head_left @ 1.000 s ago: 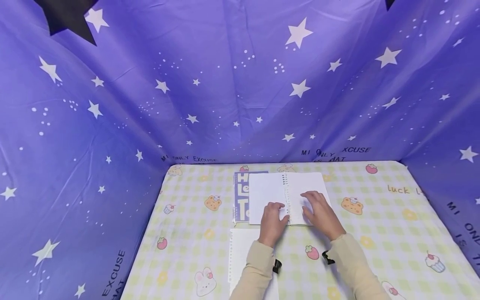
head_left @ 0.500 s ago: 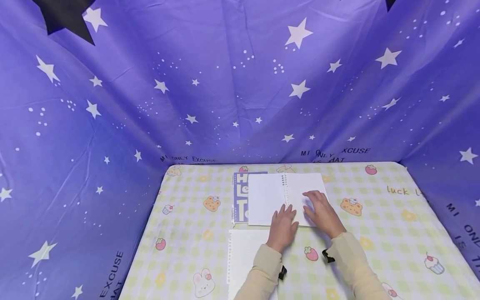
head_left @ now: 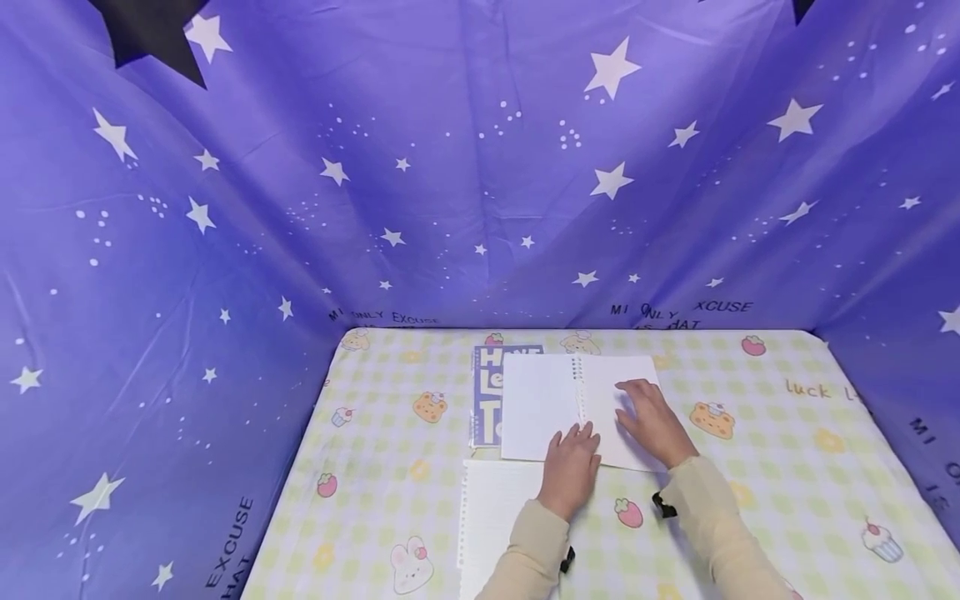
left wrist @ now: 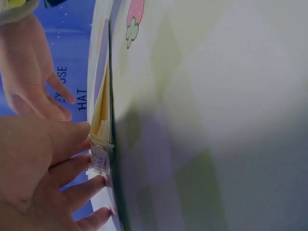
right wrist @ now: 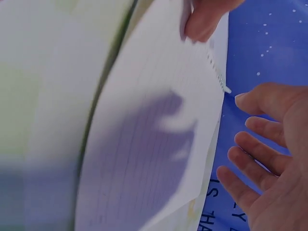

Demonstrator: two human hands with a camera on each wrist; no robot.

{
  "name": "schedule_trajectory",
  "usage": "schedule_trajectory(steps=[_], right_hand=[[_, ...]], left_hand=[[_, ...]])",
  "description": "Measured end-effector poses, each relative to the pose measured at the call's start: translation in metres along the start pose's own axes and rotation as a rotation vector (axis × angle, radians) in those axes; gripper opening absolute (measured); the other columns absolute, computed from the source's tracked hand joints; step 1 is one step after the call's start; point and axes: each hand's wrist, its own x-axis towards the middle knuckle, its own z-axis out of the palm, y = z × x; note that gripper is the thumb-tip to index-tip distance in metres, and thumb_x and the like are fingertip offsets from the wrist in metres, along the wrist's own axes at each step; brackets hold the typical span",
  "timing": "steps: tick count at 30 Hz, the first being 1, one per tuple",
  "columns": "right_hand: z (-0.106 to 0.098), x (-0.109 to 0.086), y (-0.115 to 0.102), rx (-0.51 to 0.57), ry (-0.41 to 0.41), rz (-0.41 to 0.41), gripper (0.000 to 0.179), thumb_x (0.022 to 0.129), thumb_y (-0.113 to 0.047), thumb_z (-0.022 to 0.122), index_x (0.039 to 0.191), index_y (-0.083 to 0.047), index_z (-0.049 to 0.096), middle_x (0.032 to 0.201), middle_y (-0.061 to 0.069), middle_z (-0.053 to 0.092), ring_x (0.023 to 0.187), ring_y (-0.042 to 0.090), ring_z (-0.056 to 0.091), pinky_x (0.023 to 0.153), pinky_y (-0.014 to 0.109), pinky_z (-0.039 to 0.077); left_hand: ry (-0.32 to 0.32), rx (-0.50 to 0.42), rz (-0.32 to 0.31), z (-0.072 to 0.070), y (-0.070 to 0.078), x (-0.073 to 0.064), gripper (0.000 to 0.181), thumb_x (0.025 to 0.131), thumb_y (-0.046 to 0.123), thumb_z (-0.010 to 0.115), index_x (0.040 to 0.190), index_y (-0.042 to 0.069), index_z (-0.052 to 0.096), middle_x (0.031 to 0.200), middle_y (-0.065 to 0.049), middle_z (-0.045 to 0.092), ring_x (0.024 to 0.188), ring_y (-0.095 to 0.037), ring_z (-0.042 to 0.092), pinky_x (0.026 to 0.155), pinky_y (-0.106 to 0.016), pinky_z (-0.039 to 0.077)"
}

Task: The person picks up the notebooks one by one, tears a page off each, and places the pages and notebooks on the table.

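An open spiral notebook (head_left: 536, 408) lies flat with white pages. Its spiral binding (head_left: 577, 368) is seen at the upper middle; below it runs a line of punched holes. My left hand (head_left: 572, 471) rests with outstretched fingers at the lower end of the spine. In the left wrist view, its fingers (left wrist: 86, 187) touch the notebook's thick, rough edge (left wrist: 102, 147). Over the lined right page (right wrist: 139, 120) hovers my right hand (head_left: 656, 421), fingers loosely bent and apart from the paper, casting a shadow on it.
A purple book or pad (head_left: 486, 408) with large white letters lies partly under the notebook's left side. A loose lined sheet (head_left: 487, 508) with a punched edge lies nearer, partly beneath the left forearm. The checked cloth (head_left: 375, 492) covers the table; a starry purple curtain (head_left: 450, 167) surrounds it.
My left hand has shifted right and down from the left page to the spine's lower end, its fingers straightening. The right page has tilted slightly, its lower right corner coming nearer.
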Motion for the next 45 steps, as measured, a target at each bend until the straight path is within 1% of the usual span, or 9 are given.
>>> schedule_trajectory(steps=[6,13,18,23,27,31,34,40,45], right_hand=[[0.000,0.004,0.019,-0.020,-0.030,0.027,0.046,0.087,-0.005,0.068,0.127,0.012,0.054,0.123,0.032,0.053,0.114,0.048,0.048,0.102,0.061,0.041],[0.001,0.008,0.035,-0.063,-0.064,0.054,0.051,0.090,-0.013,0.068,0.130,0.014,0.050,0.127,0.035,0.051,0.120,0.052,0.045,0.105,0.063,0.038],[0.003,0.013,0.039,-0.111,-0.088,0.040,0.054,0.091,-0.015,0.067,0.132,0.015,0.048,0.129,0.038,0.050,0.121,0.054,0.045,0.105,0.065,0.038],[0.007,0.016,0.043,-0.168,-0.080,0.040,0.054,0.092,-0.016,0.064,0.133,0.015,0.048,0.130,0.037,0.049,0.121,0.053,0.044,0.101,0.067,0.040],[0.009,0.018,0.045,-0.194,-0.088,0.045,0.049,0.097,-0.016,0.059,0.134,0.015,0.048,0.134,0.037,0.047,0.125,0.054,0.043,0.102,0.068,0.039],[0.012,0.020,0.046,-0.232,-0.086,0.020,0.042,0.100,-0.011,0.052,0.133,0.015,0.049,0.136,0.037,0.046,0.126,0.054,0.042,0.103,0.066,0.040],[0.015,0.021,0.048,-0.268,-0.085,0.010,0.043,0.100,-0.009,0.050,0.135,0.015,0.046,0.137,0.037,0.045,0.127,0.054,0.042,0.103,0.065,0.040],[0.018,0.025,0.051,-0.266,-0.104,0.061,0.048,0.100,-0.013,0.048,0.139,0.014,0.042,0.140,0.038,0.040,0.129,0.055,0.037,0.105,0.069,0.036],[0.016,0.029,0.052,-0.260,-0.122,0.063,0.050,0.100,-0.017,0.050,0.138,0.013,0.043,0.136,0.038,0.042,0.126,0.055,0.038,0.103,0.070,0.036]], left_hand=[[0.023,0.010,0.027,0.000,0.002,-0.008,0.038,0.089,0.032,0.072,0.125,0.020,0.069,0.137,0.004,0.062,0.128,-0.015,0.057,0.106,-0.038,0.047],[0.056,0.011,0.057,0.003,0.002,-0.013,0.045,0.082,0.038,0.078,0.122,0.020,0.071,0.134,0.003,0.064,0.124,-0.015,0.060,0.104,-0.036,0.048],[0.029,-0.005,0.047,-0.001,0.001,-0.018,0.044,0.084,0.039,0.076,0.123,0.020,0.071,0.134,0.003,0.064,0.125,-0.015,0.059,0.105,-0.037,0.048],[0.022,-0.028,0.044,-0.004,0.000,-0.021,0.043,0.085,0.037,0.075,0.124,0.018,0.070,0.136,0.001,0.063,0.127,-0.017,0.058,0.108,-0.038,0.047],[0.025,-0.050,0.045,-0.003,-0.001,-0.021,0.043,0.085,0.035,0.074,0.124,0.017,0.070,0.136,0.000,0.063,0.127,-0.017,0.058,0.108,-0.038,0.047],[0.003,-0.056,0.040,-0.003,-0.001,-0.021,0.044,0.086,0.035,0.074,0.126,0.017,0.069,0.137,0.001,0.062,0.128,-0.017,0.057,0.109,-0.038,0.046],[-0.010,-0.060,0.038,-0.002,-0.001,-0.021,0.044,0.087,0.035,0.073,0.126,0.018,0.068,0.138,0.001,0.061,0.129,-0.017,0.057,0.109,-0.039,0.046],[0.024,-0.062,0.037,0.000,0.000,-0.021,0.044,0.085,0.036,0.075,0.124,0.017,0.069,0.136,0.000,0.062,0.127,-0.018,0.058,0.108,-0.039,0.047],[0.048,-0.062,0.005,0.001,0.002,-0.020,0.046,0.081,0.038,0.077,0.122,0.018,0.071,0.134,0.000,0.064,0.126,-0.018,0.059,0.108,-0.040,0.047]])
